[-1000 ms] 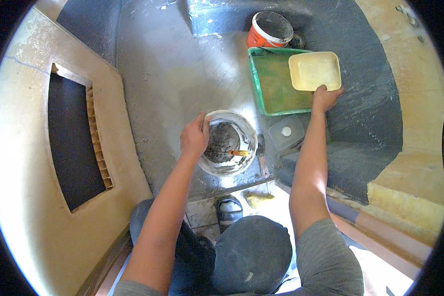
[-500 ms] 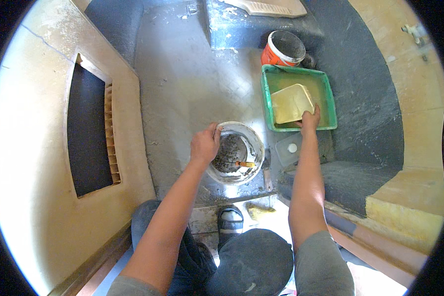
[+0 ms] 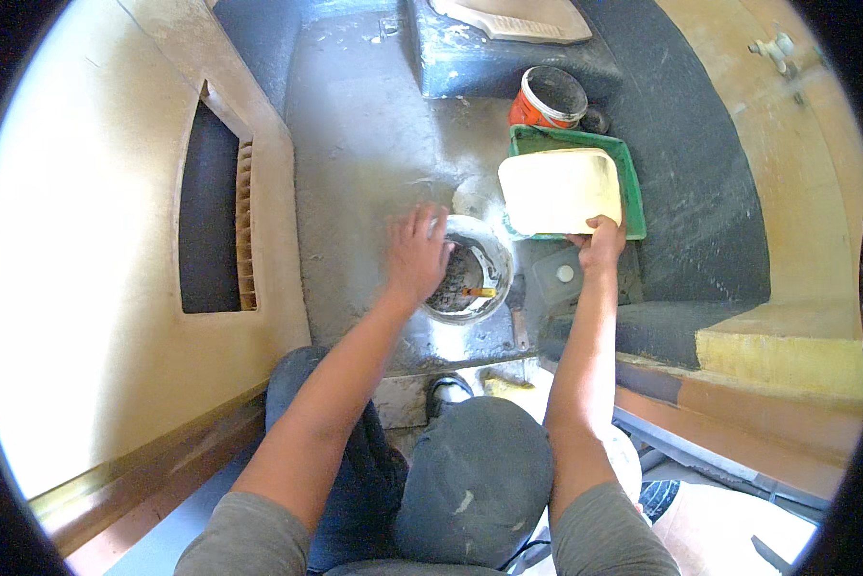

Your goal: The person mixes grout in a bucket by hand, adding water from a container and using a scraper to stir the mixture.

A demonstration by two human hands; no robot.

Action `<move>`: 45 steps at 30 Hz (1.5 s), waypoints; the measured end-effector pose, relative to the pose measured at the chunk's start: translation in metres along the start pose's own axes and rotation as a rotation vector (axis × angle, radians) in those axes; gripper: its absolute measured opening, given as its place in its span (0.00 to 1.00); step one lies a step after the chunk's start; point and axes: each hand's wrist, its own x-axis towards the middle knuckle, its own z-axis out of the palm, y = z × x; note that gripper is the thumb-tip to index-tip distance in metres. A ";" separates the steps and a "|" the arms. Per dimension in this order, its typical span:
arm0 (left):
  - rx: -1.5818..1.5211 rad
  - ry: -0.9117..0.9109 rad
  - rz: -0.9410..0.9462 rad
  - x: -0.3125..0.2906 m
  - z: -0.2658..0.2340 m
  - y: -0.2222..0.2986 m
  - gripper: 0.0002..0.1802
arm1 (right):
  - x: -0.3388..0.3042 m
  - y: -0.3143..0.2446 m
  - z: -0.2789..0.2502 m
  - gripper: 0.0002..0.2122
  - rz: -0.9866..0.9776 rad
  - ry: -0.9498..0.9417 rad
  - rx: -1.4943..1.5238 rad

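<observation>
My right hand point(image 3: 601, 242) grips a pale yellow plastic container point(image 3: 558, 190) by its near right corner. The container is held over the green basin point(image 3: 634, 192), hiding most of what is inside; its surface is bright with glare. My left hand point(image 3: 419, 254) has its fingers stretched out over the left rim of a white bucket point(image 3: 498, 252). Dark, wet, grainy material point(image 3: 448, 284) coats the bucket's inside. A tool with a yellowish handle point(image 3: 479, 292) lies in that bucket; its working end cannot be made out.
Behind the basin stands an orange-red bucket point(image 3: 551, 100) with a white rim. A translucent container with a white cap point(image 3: 564, 274) and a flat tool point(image 3: 519, 312) lie right of the white bucket. A raised step point(image 3: 508, 72) bears a squat toilet pan point(image 3: 518, 17). A wall opening point(image 3: 209, 211) is at left.
My right hand has raised the yellow container out of the basin and moved it slightly left. My left hand has loosened from the bucket rim, its fingers now spread. The view has shifted a little.
</observation>
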 end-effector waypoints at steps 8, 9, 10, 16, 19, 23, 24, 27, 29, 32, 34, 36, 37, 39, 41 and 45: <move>-0.407 -0.506 -0.076 -0.029 0.027 0.024 0.23 | -0.082 0.005 0.017 0.36 -0.518 -0.232 -0.138; -0.374 -0.535 -0.046 -0.030 0.031 0.023 0.24 | -0.083 0.010 0.017 0.30 -0.644 -0.270 -0.193; -0.393 -0.611 -0.101 -0.027 0.034 0.025 0.24 | -0.083 0.010 0.016 0.27 -0.712 -0.300 -0.210; -0.301 -0.928 -0.091 -0.021 0.061 0.028 0.21 | -0.097 -0.021 0.014 0.33 -1.037 -0.292 -0.425; -0.371 -0.880 0.082 -0.019 0.053 0.047 0.18 | -0.080 -0.035 0.017 0.30 -1.106 -0.134 -0.379; -0.362 -0.624 -0.156 -0.018 0.057 0.035 0.17 | -0.024 -0.015 0.019 0.31 -0.690 0.109 -0.263; -0.398 -0.476 -0.199 -0.014 0.055 0.033 0.17 | -0.002 -0.008 0.013 0.33 -0.592 0.163 -0.160; -0.521 -0.297 -0.086 0.000 0.035 0.022 0.15 | 0.035 0.006 0.006 0.36 -0.301 0.273 0.207; -0.488 -0.377 -0.157 0.009 0.018 0.031 0.14 | 0.075 0.023 -0.024 0.34 -0.122 0.197 0.203; -0.520 -0.405 -0.204 0.010 0.007 0.023 0.13 | 0.074 0.049 -0.029 0.25 -0.285 0.294 -0.224; -0.515 -0.347 -0.221 0.002 0.007 0.010 0.13 | 0.037 0.069 -0.013 0.17 -0.385 0.183 -0.516; -0.547 -0.303 -0.285 -0.009 -0.003 -0.006 0.13 | -0.037 0.073 0.021 0.12 -0.149 -0.314 -0.437; -0.568 -0.279 -0.315 -0.015 -0.008 -0.010 0.13 | -0.078 0.055 0.049 0.14 0.266 -0.484 -0.454; -0.552 -0.243 -0.278 -0.014 -0.019 0.017 0.15 | -0.087 0.088 0.058 0.15 0.728 -0.591 -0.457; -0.574 -0.270 -0.240 -0.020 -0.021 0.041 0.16 | -0.083 0.144 0.055 0.17 0.836 -0.703 -0.066; -0.457 -0.452 -0.175 -0.034 -0.037 0.059 0.24 | -0.070 0.174 0.044 0.15 0.576 -0.746 -0.420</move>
